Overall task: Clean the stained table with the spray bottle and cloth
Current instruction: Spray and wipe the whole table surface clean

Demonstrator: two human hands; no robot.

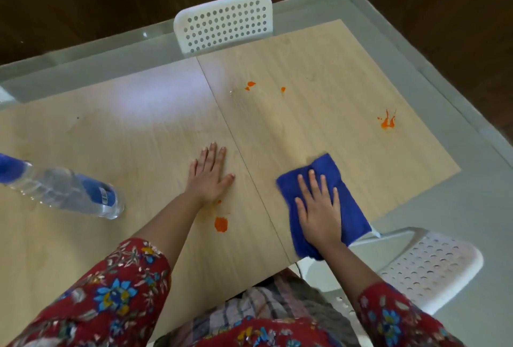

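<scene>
A light wooden table (138,130) carries orange stains: one blob (221,224) near the front edge, small spots (249,85) further back, and a splatter (387,122) at the right. My right hand (319,207) lies flat, palm down, on a blue cloth (347,202) spread on the table near the front right edge. Flat on the bare wood, fingers apart, rests my left hand (209,174), just behind the front blob, holding nothing. A clear plastic bottle with a blue label (69,192) stands at the left, apart from both hands; its top is cut off by the frame.
A white perforated chair (224,23) stands at the table's far side, and another white chair (427,266) sits at the front right. A seam (236,141) runs across the tabletop between my hands. Grey floor surrounds the table.
</scene>
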